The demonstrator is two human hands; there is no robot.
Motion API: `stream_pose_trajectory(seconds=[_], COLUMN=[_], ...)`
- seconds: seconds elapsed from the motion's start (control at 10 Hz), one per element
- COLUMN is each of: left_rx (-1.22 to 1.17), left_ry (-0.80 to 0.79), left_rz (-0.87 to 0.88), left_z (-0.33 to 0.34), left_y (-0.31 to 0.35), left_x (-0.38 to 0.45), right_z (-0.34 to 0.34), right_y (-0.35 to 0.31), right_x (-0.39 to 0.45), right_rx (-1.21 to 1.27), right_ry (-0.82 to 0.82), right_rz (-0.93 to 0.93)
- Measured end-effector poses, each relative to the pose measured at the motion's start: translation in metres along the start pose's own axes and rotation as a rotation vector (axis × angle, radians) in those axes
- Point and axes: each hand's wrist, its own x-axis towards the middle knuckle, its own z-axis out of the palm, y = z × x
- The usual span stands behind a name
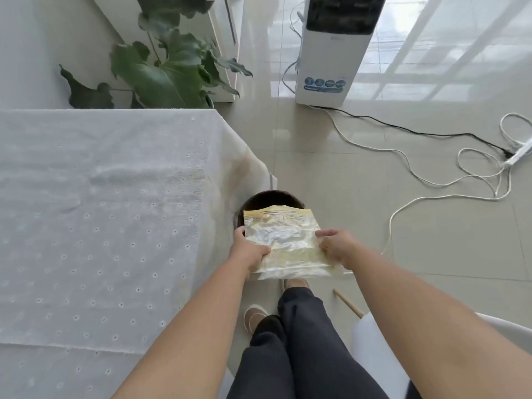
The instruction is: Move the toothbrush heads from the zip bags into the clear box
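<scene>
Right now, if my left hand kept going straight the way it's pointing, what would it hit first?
Probably the dark bin just beyond it on the floor. The left hand has its grip on the zip bag right above the bin's near rim, though depth is unclear.

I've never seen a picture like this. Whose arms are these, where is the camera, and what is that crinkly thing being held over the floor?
There is no machine here. The camera is worn on a person's head, looking forward and down, so you see that person's own arms, legs and shoes. The left hand and the right hand each grip one side of a clear zip bag with a yellowish tint. What is inside it is too blurred to tell. The bag is held over a dark round bin on the floor, beside a table covered with a white cloth. Further off stand a leafy plant and a white fan unit, with cables trailing across the tiles. No clear box shows in this view.
</scene>
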Motion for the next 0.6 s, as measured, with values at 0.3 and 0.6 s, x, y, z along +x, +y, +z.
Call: stream_pose_trajectory(seconds=[0.3, 0.6], left_rx=[0.145, -0.02], left_ry=[-0.015, 0.081], left_rz=[-0.064, -0.141], left_z=[0.035, 0.052], left_y=[-0.024, -0.059], left_x=[0.11, 0.162], right_z=[0.027, 0.046], right_y=[0.008, 0.028], right_x=[0.118, 0.177], right_rx=[-0.158, -0.253], right_ry=[0.059, -0.167], right_rz=[-0.008, -0.117])
